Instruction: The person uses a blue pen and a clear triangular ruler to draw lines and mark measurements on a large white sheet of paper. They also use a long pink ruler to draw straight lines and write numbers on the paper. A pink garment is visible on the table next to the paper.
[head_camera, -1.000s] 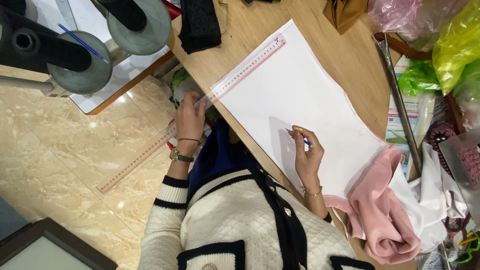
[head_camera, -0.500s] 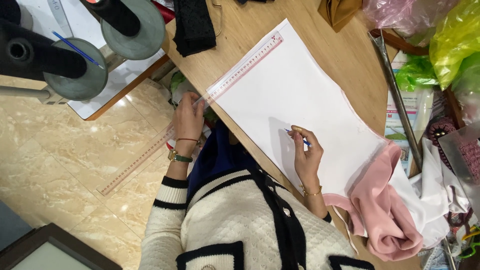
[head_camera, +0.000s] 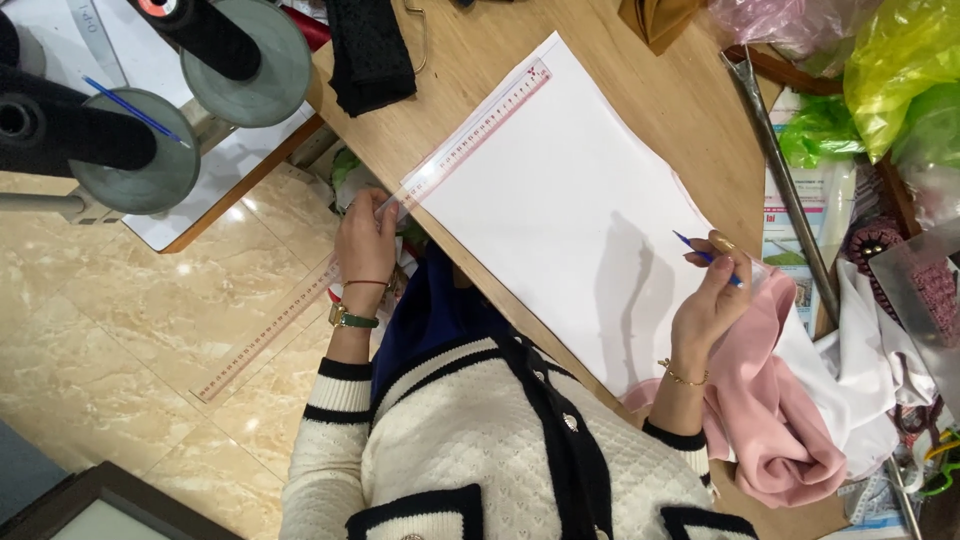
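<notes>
— Where do we see the long clear ruler (head_camera: 400, 205)?
— Along the left edge of the white paper sheet (head_camera: 570, 210) on the bench (head_camera: 660, 110), its near half hanging out over the marble floor (head_camera: 110, 330). Our left hand (head_camera: 365, 240) has its fingers (head_camera: 385, 215) pinched on it at the bench's edge.
— And the right hand (head_camera: 710, 300)?
— Raised over the sheet's right edge, wrist bent, fingers clasping a blue pencil (head_camera: 705, 255); a pink cloth (head_camera: 770, 400) lies just beside it.
— Anything unclear?
— The hand hides the pencil's lower end.
</notes>
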